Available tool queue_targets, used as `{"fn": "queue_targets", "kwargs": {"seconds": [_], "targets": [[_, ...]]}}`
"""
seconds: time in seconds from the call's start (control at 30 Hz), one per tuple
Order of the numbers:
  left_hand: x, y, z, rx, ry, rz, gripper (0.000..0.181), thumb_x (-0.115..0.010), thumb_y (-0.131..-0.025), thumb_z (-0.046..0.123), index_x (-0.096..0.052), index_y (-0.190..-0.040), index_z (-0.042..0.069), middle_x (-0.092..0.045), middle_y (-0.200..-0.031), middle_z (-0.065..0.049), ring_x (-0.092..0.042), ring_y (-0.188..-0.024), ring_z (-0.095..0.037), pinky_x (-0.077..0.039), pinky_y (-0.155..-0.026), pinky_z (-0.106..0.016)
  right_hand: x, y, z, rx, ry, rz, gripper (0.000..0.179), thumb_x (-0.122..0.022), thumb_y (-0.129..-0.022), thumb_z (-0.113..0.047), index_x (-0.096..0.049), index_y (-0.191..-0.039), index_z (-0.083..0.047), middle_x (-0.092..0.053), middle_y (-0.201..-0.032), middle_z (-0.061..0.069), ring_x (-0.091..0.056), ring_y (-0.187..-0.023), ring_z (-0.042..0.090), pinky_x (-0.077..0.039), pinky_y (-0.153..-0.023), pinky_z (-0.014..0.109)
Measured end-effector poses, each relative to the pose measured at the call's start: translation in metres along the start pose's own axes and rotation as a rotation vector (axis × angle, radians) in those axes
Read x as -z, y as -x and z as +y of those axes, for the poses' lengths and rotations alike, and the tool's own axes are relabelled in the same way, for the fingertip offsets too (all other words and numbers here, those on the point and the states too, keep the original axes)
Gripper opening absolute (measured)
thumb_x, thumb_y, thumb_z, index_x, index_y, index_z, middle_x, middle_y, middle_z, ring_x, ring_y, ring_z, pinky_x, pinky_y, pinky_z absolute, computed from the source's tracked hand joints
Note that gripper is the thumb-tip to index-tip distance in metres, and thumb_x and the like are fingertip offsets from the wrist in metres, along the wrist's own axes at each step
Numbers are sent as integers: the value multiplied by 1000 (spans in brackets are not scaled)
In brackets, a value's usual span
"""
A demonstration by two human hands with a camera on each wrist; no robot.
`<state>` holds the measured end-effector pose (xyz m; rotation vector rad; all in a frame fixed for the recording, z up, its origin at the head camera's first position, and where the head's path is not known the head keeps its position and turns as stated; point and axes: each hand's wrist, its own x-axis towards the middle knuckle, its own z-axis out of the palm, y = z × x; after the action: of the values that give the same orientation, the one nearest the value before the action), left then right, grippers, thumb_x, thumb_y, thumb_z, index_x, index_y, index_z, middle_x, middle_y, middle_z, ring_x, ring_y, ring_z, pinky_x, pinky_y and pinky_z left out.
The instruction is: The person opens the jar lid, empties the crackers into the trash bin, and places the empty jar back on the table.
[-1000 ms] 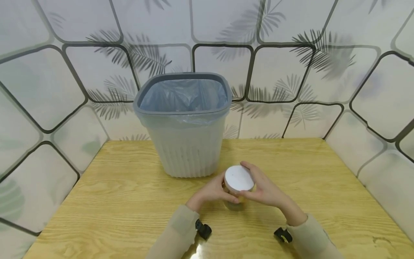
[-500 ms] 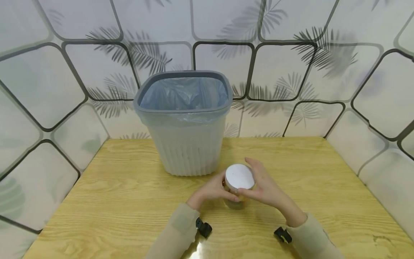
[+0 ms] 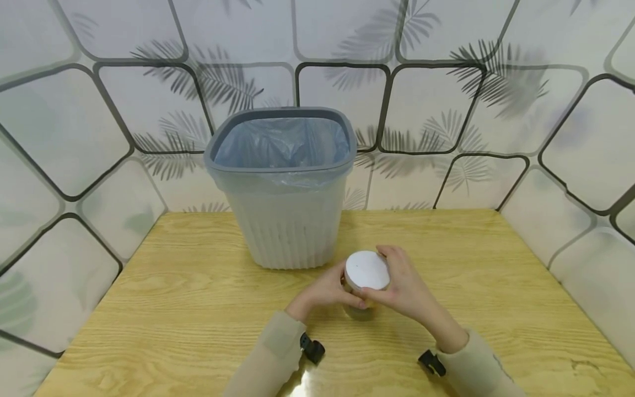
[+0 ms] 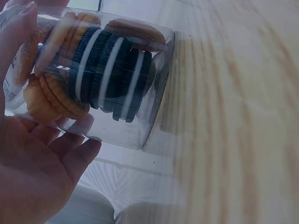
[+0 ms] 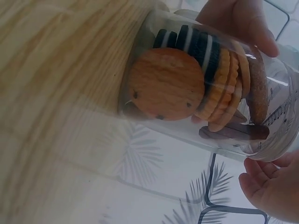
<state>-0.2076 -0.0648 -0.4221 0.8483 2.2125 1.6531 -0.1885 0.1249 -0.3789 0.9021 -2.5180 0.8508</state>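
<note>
Head view: on the wooden table (image 3: 193, 309) before me, the clear jar (image 3: 353, 289) stands upright and serves as the point of reference, its white lid (image 3: 367, 270) on top. The left hand (image 3: 324, 289), on the jar's left, clasps its side, thumb across the near face; the right hand (image 3: 404, 281), on the jar's right, grips the lid between thumb and fingers at the rim. Behind the jar and to its left stands a ribbed bin (image 3: 288, 220) with a grey rim and a bluish liner (image 3: 283, 143); farther behind is a patterned wall (image 3: 342, 33). Nearer the person than the jar lie the pale sleeves (image 3: 278, 344), each with a black device (image 3: 312, 350) at the wrist. Left-wrist view: within the jar, dark sandwich biscuits (image 4: 112, 77) with white filling lean beside golden biscuits (image 4: 46, 100); the left hand's fingertips touch the glass. Right-wrist view: a round biscuit (image 5: 167, 84) with dark specks leans against the jar's wall; the right hand's curled fingers are at the lid end, the lid contact itself unclear from this side.
</note>
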Motion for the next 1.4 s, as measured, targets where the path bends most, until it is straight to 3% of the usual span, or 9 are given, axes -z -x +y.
{"fn": "queue_targets", "kwargs": {"seconds": [0.37, 0.73, 1.0, 1.07, 1.23, 1.4], "targets": [[0, 1, 4, 2, 4, -12, 84, -78, -67, 12, -30, -136, 15, -43, -126, 3, -41, -112, -12, -32, -92, -32, 2, -1, 2, 24, -78, -36, 75, -78, -64, -28, -40, -118, 9, -45, -113, 22, -46, -100, 32, -46, -74, 42], [0, 1, 5, 25, 10, -13, 84, -77, -69, 12, -28, -136, 17, -42, -126, 4, -41, -111, -11, -33, -91, -30, 7, 0, 8, 89, -218, -129, 72, -71, -70, -16, -33, -126, 8, -40, -124, 23, -43, -109, 33, -42, -83, 44], [3, 7, 27, -7, 27, -33, 80, -75, -69, 6, -29, -136, 8, -43, -126, -1, -41, -110, -11, -33, -91, -31, 9, 1, 12, 132, -254, -174, 70, -66, -78, -14, -27, -132, 7, -34, -132, 22, -36, -117, 35, -37, -88, 48], [3, 7, 26, -2, 35, -35, 80, -75, -69, 4, -30, -135, 8, -43, -126, -1, -41, -111, -12, -32, -92, -31, 9, 1, 12, 136, -259, -179, 69, -65, -80, -14, -26, -132, 7, -33, -132, 23, -35, -118, 35, -36, -88, 49], [1, 2, 8, 10, 27, -26, 82, -76, -68, 7, -29, -136, 14, -42, -127, 1, -40, -112, -12, -33, -91, -31, 8, 2, 9, 57, -231, -172, 70, -63, -81, -19, -23, -132, 8, -30, -132, 25, -34, -117, 37, -34, -89, 50], [0, 1, 1, 8, 49, -17, 82, -77, -68, 11, -31, -135, 16, -42, -127, 3, -40, -112, -12, -34, -91, -31, 7, 2, 1, -50, -101, -113, 75, -68, -77, -30, -30, -128, 11, -36, -125, 26, -40, -111, 37, -39, -85, 49]]}}
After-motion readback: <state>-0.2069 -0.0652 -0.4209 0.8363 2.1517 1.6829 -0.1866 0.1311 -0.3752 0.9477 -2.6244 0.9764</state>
